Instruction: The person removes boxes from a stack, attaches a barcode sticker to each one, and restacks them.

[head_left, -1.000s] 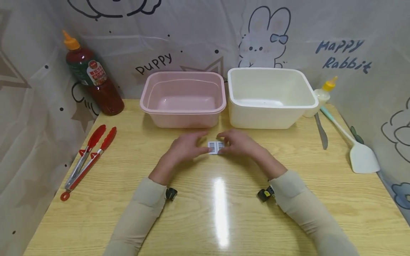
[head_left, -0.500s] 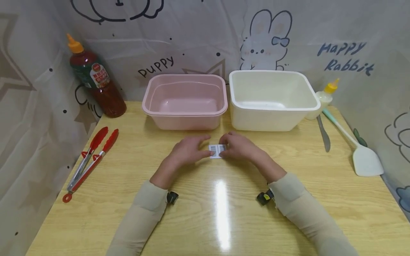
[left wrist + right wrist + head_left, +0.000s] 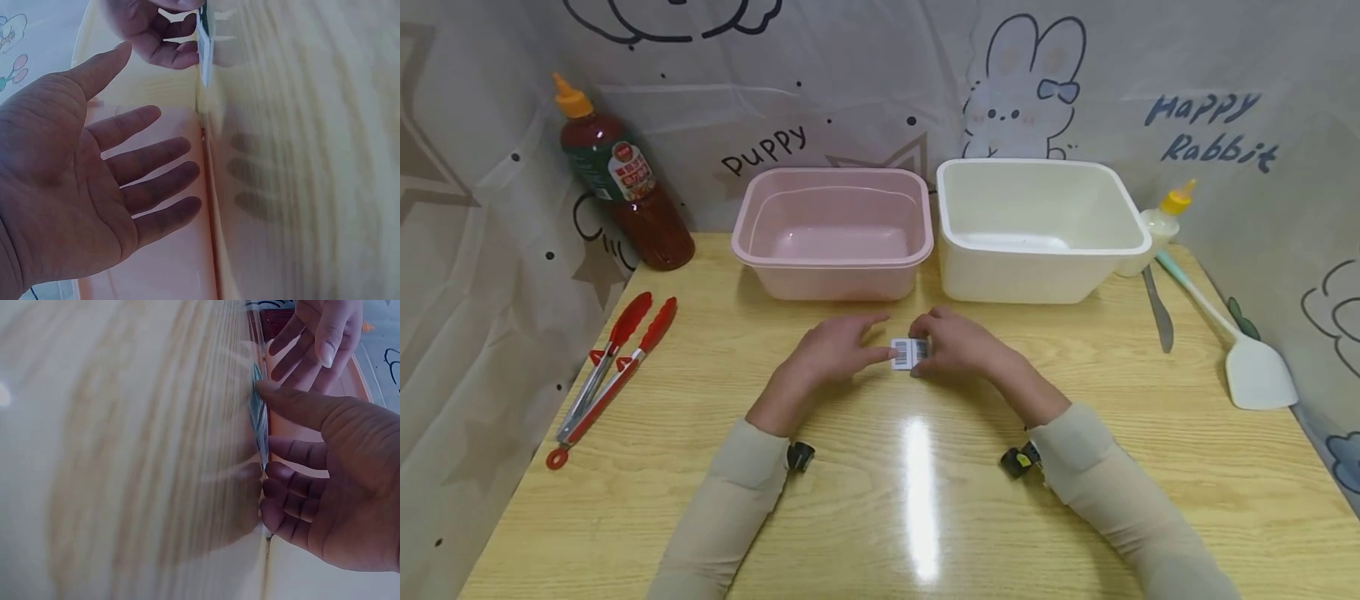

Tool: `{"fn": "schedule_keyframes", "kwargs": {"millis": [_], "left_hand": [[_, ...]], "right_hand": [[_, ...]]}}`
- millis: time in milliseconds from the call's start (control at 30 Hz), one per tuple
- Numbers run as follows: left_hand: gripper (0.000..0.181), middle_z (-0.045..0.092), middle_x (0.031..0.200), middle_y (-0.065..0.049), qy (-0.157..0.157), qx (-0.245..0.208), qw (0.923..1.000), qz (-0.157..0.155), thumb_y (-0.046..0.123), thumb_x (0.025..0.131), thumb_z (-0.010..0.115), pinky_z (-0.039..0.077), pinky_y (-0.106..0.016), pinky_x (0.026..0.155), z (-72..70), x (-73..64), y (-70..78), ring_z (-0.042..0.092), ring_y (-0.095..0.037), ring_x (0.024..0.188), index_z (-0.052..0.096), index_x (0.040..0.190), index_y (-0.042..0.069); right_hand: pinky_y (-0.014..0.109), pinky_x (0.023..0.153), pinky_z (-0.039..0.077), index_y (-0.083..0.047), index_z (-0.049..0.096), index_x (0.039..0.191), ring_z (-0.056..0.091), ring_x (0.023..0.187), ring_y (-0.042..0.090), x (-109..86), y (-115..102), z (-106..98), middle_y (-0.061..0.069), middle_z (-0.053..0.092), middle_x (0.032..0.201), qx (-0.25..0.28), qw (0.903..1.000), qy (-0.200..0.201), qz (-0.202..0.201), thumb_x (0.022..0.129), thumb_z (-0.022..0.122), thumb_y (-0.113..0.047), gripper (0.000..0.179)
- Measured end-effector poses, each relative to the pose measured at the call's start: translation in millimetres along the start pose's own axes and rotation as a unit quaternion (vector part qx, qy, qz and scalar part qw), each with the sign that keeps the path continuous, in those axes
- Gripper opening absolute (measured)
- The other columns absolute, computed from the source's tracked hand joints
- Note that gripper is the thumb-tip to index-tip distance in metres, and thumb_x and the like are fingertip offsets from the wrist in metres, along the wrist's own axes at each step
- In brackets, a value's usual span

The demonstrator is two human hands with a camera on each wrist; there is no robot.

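A small flat packet with a white barcode label (image 3: pixel 901 355) lies in front of the two tubs in the head view. In the right wrist view the packet's teal side (image 3: pixel 255 414) shows. My right hand (image 3: pixel 964 343) pinches its right part, thumb on the near edge and curled fingers at the far edge. My left hand (image 3: pixel 837 347) hovers at the packet's left, fingers spread and the thumb tip right at the label's edge. The left wrist view shows the left palm (image 3: pixel 69 181) facing in, with nothing held.
Behind the hands stand a pink tub (image 3: pixel 835 282) and a white tub (image 3: pixel 1015 279). Red tongs (image 3: pixel 613 375) and a red sauce bottle (image 3: pixel 625 187) are at the left. A yellow-capped bottle (image 3: pixel 1161 223), a knife (image 3: pixel 1157 312) and a white spatula (image 3: pixel 1258 371) sit at the right.
My right fingers have curled in closer around the packet's right side. The packet has barely shifted, and the left hand stays near its left edge.
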State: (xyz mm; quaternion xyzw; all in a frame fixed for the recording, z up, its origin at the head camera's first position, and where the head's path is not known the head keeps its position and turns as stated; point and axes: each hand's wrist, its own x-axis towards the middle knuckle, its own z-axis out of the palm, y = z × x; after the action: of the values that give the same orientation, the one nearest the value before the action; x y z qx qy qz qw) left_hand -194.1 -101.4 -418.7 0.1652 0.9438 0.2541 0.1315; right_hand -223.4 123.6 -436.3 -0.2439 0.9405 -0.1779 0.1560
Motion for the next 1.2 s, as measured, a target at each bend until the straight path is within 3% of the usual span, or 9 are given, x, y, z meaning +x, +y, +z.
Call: {"fn": "schedule_keyframes", "kwargs": {"millis": [200, 400, 633, 800, 1000, 1200], "left_hand": [[0.068, 0.059, 0.147, -0.004, -0.002, -0.024, 0.9997, 0.005, 0.051, 0.093, 0.068, 0.045, -0.052, 0.110, -1.1, -2.1, -2.1, 0.054, -0.031, 0.137, 0.049, 0.151, 0.021], [0.068, 0.057, 0.149, -0.005, -0.006, -0.002, 0.9999, 0.014, 0.053, 0.094, 0.066, 0.046, -0.051, 0.110, 2.5, -1.1, -1.9, 0.053, -0.029, 0.137, 0.049, 0.151, 0.020], [0.066, 0.057, 0.149, -0.005, 0.003, 0.001, 0.9998, 0.018, 0.051, 0.094, 0.067, 0.046, -0.050, 0.111, 3.2, -0.2, -0.5, 0.053, -0.029, 0.137, 0.051, 0.150, 0.020], [0.061, 0.062, 0.144, -0.006, 0.025, -0.031, 0.9990, 0.020, 0.049, 0.095, 0.066, 0.050, -0.051, 0.104, 3.2, 0.4, 3.7, 0.060, -0.029, 0.129, 0.054, 0.148, 0.022], [0.050, 0.069, 0.130, -0.004, 0.048, -0.085, 0.9952, 0.013, 0.045, 0.095, 0.067, 0.053, -0.046, 0.099, 3.4, 2.0, 11.4, 0.067, -0.023, 0.117, 0.061, 0.139, 0.023], [0.024, 0.075, 0.099, 0.003, 0.049, -0.109, 0.9927, 0.012, 0.039, 0.096, 0.069, 0.054, -0.034, 0.078, 5.7, 1.9, 14.4, 0.069, -0.013, 0.088, 0.072, 0.111, 0.021]], "right_hand": [[0.040, 0.087, 0.054, -0.017, 0.066, 0.120, 0.060, 0.097, 0.022, -0.9, -3, 2, 0.007, 0.057, 0.118, -0.027, 0.9995, -0.014, -0.012, 0.078, 0.086, -0.032, 0.048], [0.038, 0.083, 0.054, -0.013, 0.063, 0.115, 0.061, 0.093, 0.021, -0.9, -2, 3, 0.006, 0.061, 0.109, -0.025, 0.9993, -0.012, -0.024, 0.083, 0.083, -0.028, 0.041], [0.039, 0.084, 0.055, -0.008, 0.063, 0.121, 0.065, 0.091, 0.021, -3.2, 6, 0, 0.008, 0.071, 0.104, 0.068, 0.9974, 0.000, -0.025, 0.096, 0.066, -0.015, 0.026], [0.037, 0.082, 0.052, -0.006, 0.064, 0.128, 0.061, 0.088, 0.020, -7.6, 10, -6, 0.008, 0.069, 0.102, 0.133, 0.9901, -0.001, -0.044, 0.103, 0.052, -0.011, 0.028], [0.036, 0.083, 0.051, -0.009, 0.067, 0.127, 0.062, 0.091, 0.020, -11.9, 12, -13, 0.008, 0.071, 0.105, 0.155, 0.9862, 0.019, -0.054, 0.100, 0.059, -0.012, 0.029], [0.028, 0.066, 0.047, -0.007, 0.064, 0.113, 0.054, 0.077, 0.018, -11.0, 13, -10, 0.007, 0.063, 0.088, 0.242, 0.9695, 0.029, -0.029, 0.094, 0.069, -0.009, 0.020]]}}
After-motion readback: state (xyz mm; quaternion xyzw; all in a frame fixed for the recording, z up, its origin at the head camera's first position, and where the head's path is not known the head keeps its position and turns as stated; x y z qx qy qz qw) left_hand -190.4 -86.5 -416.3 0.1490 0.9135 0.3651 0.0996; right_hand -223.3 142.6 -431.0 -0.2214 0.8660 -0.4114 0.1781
